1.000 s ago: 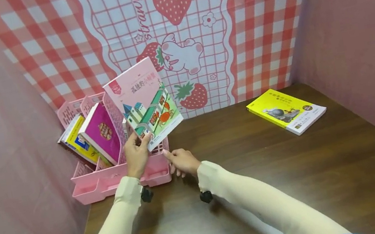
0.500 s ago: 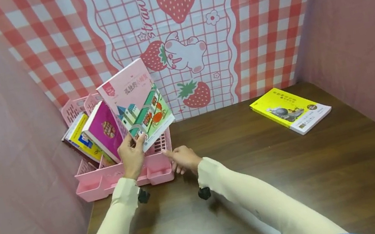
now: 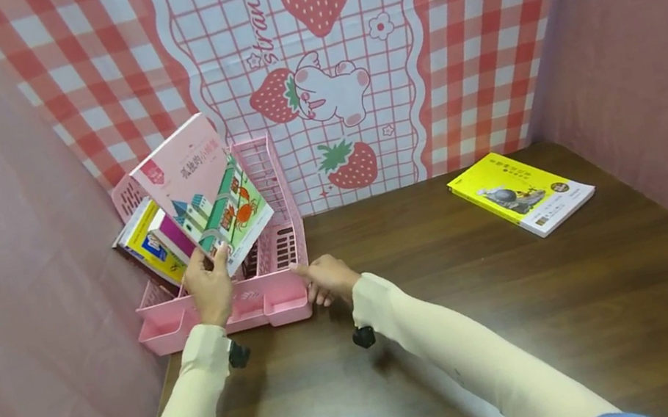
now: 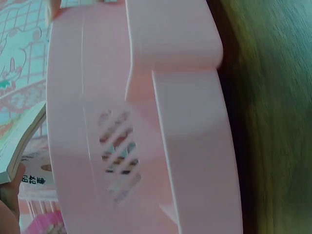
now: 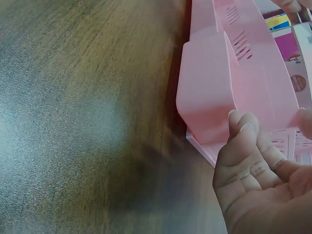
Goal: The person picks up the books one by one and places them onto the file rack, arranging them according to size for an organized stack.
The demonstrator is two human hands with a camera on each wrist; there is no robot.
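My left hand (image 3: 209, 288) pinches the lower edge of a pink picture book (image 3: 203, 187) with a crab and houses on its cover. The book is tilted, held over the pink desktop book rack (image 3: 287, 307). In the left wrist view the book's lower corner (image 4: 22, 141) shows beside the rack's front wall (image 4: 105, 63). My right hand (image 3: 329, 280) holds the rack's front right corner, its thumb on the top rim and its fingers curled by the front. A purple book (image 3: 170, 236) and a yellow book (image 3: 156, 249) lean in the rack's left slots, partly hidden by the picture book.
A yellow book (image 3: 519, 191) lies flat at the back right of the brown wooden table (image 3: 458, 306). Small open trays (image 3: 163, 328) run along the rack's front. A strawberry-patterned cloth (image 3: 333, 89) hangs behind, with pink curtains (image 3: 652, 70) at the sides.
My left hand has moved left with the picture book, which now covers most of the purple book and uncovers the rack's right slots. My right hand stays at the rack's corner.
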